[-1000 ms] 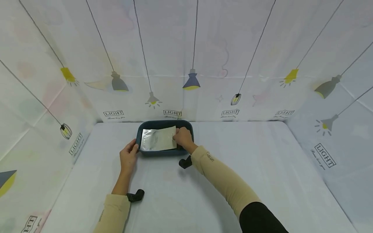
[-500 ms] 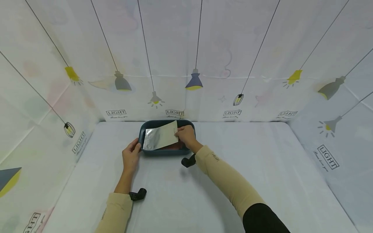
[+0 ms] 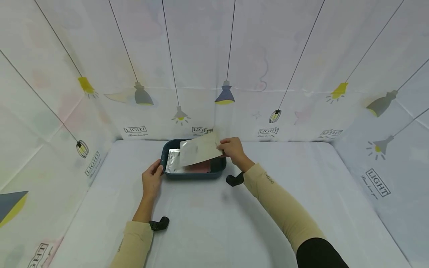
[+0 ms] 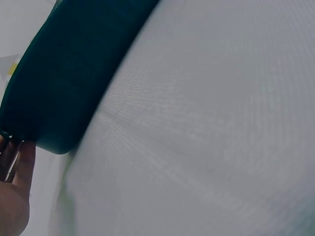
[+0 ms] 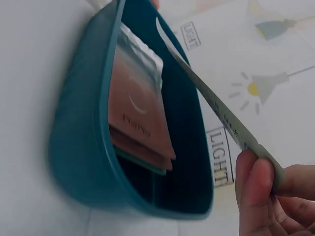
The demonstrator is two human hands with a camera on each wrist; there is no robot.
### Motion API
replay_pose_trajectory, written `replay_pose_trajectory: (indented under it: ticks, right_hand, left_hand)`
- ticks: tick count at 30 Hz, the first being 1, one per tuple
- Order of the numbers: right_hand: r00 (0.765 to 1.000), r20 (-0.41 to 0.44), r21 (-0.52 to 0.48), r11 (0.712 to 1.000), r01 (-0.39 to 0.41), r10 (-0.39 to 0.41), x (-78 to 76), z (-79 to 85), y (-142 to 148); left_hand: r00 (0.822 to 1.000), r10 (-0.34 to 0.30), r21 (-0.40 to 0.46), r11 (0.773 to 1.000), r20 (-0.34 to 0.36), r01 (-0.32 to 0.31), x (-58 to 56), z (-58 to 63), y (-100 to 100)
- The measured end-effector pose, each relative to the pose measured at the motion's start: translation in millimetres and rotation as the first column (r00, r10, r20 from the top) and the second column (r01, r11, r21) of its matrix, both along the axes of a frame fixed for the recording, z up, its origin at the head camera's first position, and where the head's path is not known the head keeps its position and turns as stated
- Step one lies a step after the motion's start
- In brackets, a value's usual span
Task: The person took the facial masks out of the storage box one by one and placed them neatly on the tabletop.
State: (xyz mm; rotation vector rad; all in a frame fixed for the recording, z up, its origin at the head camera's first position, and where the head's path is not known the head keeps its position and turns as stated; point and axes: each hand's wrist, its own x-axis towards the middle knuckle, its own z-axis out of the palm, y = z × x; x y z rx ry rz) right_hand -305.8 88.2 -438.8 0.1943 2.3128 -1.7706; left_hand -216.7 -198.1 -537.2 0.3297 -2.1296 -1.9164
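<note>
A flat cream sachet with small print is raised over a dark teal plastic bin. My right hand pinches its right edge between thumb and fingers; in the right wrist view the sachet appears nearly edge-on. Below it, several stacked sachets lie in the bin, the top one pinkish-brown with a crescent mark and a silvery end. At the bin's left end, my left hand rests its extended fingers and thumb against the wall. The left wrist view shows those fingers at the bin's edge.
The bin stands at the back of a white-covered table. Right behind it rises a white backdrop printed with hanging lamps, and similar sheets flank both sides. Each wrist wears a black camera mount.
My right hand has lifted the cream sachet up and to the right, uncovering the pinkish and silver sachet beneath. My left hand has stayed at the bin's left end.
</note>
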Motion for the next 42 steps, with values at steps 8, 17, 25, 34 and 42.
replay_pose_trajectory:
  ticks: [8, 17, 25, 34, 42]
  right_hand:
    - [1.0, 0.024, 0.0, 1.0, 0.005, -0.005, -3.8, 9.6, 46]
    - [1.0, 0.03, 0.003, 1.0, 0.01, -0.01, -10.0, 6.3, 96]
    - [0.998, 0.024, 0.004, 0.998, 0.056, -0.056, -10.8, 0.9, 133]
    - [0.992, 0.05, -0.03, 0.993, 0.115, -0.113, -12.0, -14.0, 160]
    - [0.989, 0.056, -0.029, 0.99, 0.141, -0.14, -14.9, -20.9, 178]
  left_hand:
    - [1.0, 0.006, -0.001, 1.0, -0.02, -0.006, -0.7, -5.2, 1]
    - [1.0, 0.004, -0.024, 1.0, -0.003, -0.004, 2.2, -3.4, 0]
    - [0.999, -0.02, -0.018, 1.0, 0.039, 0.021, 9.2, 18.3, 2]
    - [0.996, -0.032, -0.004, 0.999, 0.081, 0.032, 16.1, 35.6, 4]
    - [0.997, -0.028, 0.002, 1.0, 0.071, 0.028, 12.8, 32.9, 2]
